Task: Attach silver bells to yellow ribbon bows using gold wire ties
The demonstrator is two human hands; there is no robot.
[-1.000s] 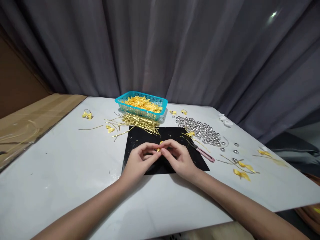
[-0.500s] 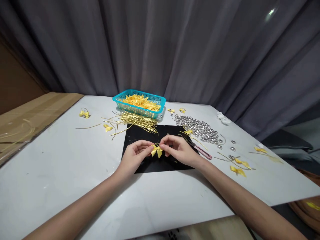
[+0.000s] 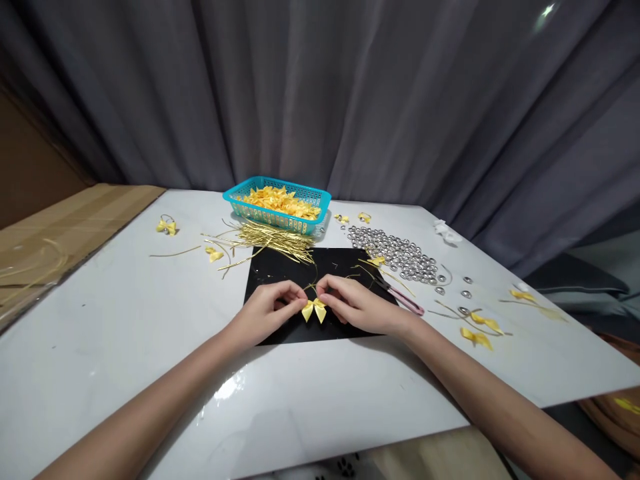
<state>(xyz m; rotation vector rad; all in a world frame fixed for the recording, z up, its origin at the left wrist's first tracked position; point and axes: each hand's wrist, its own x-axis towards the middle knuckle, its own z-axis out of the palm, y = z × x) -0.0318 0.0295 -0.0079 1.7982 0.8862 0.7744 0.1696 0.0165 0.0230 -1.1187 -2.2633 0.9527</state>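
Between my two hands is a yellow ribbon bow (image 3: 314, 310), its tails hanging down. My left hand (image 3: 270, 308) pinches the bow's left side between thumb and fingers. On the other side, my right hand (image 3: 353, 302) is closed at the bow's right loop. A thin gold cord rises from behind the bow near my right fingertips; how it joins the bow is hidden. Under both hands lies a black mat (image 3: 320, 333). Scissors with pink handles (image 3: 406, 300) rest at the mat's right edge, beside my right wrist.
A blue basket (image 3: 230, 197) full of yellow bows stands at the back, with a bundle of gold cords (image 3: 275, 240) in front. Silver beads (image 3: 400, 253) are heaped to the right. Loose bows (image 3: 477, 339) and cords lie on the white table (image 3: 125, 320). Cardboard (image 3: 110, 200) borders the left.
Both hands still hold the bow. It has tilted and sits slightly lower, and my right fingers now cover more of its right loop. The view has shifted a little.
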